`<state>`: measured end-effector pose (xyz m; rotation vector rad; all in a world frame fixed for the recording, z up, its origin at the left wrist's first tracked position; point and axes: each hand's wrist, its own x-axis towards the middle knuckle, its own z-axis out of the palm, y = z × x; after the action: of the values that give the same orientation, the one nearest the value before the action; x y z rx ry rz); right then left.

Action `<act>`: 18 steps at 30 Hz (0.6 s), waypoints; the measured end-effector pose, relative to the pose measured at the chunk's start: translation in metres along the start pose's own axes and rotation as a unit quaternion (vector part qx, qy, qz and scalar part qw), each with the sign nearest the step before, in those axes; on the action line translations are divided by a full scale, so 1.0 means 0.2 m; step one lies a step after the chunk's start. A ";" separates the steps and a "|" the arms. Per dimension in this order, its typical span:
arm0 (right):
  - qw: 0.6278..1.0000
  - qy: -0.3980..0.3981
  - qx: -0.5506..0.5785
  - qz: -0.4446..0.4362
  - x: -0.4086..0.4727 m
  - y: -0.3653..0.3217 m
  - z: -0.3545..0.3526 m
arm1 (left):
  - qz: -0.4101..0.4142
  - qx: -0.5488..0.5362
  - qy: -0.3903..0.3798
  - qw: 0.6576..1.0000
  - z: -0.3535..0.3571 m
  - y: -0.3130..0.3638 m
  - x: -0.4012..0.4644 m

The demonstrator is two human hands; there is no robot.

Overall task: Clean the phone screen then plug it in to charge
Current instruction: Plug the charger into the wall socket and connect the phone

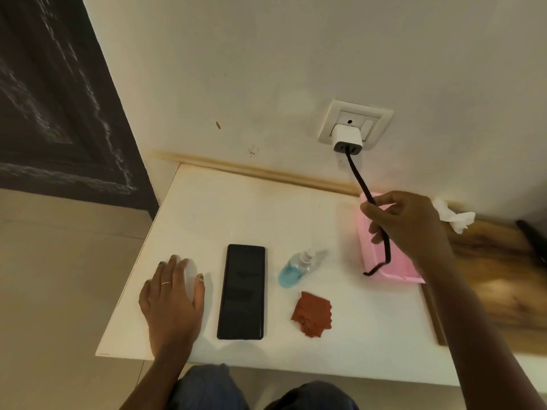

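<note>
Right hand [411, 223] grips the black cable [359, 182]; left hand [173, 303] rests flat on the table [236, 208].

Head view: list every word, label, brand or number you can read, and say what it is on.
No readable text anywhere in this view.
Phone: screen dark, only faint reflections, no words.
Spray bottle: no label legible.
Charger in the wall socket: plain white, no marking readable.
Pink tray, red cloth, cable: no print visible.
</note>
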<state>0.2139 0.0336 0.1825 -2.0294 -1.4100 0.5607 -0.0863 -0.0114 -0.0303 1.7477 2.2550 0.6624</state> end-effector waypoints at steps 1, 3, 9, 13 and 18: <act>0.998 -0.033 0.048 0.031 -0.02 0.02 -0.02 | 0.001 0.001 -0.001 1.000 0.00 0.00 0.00; 0.977 -0.102 0.163 0.091 -0.08 0.07 -0.04 | 0.007 0.005 -0.001 1.000 0.00 -0.01 -0.01; 0.936 -0.209 0.273 0.078 -0.43 0.23 -0.08 | 0.000 0.020 -0.039 0.999 0.00 -0.01 0.00; 0.911 -0.225 0.337 0.078 -0.63 0.17 -0.08 | -0.001 0.045 -0.104 0.994 -0.06 0.02 0.03; 0.887 -0.261 0.375 0.071 -0.84 -0.03 0.04 | -0.109 -0.056 -0.213 0.969 -0.19 0.11 0.11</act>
<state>0.1464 -0.1205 0.1805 -1.3880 -1.0532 1.5363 -0.0882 0.0051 0.0152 1.4008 2.0230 0.3234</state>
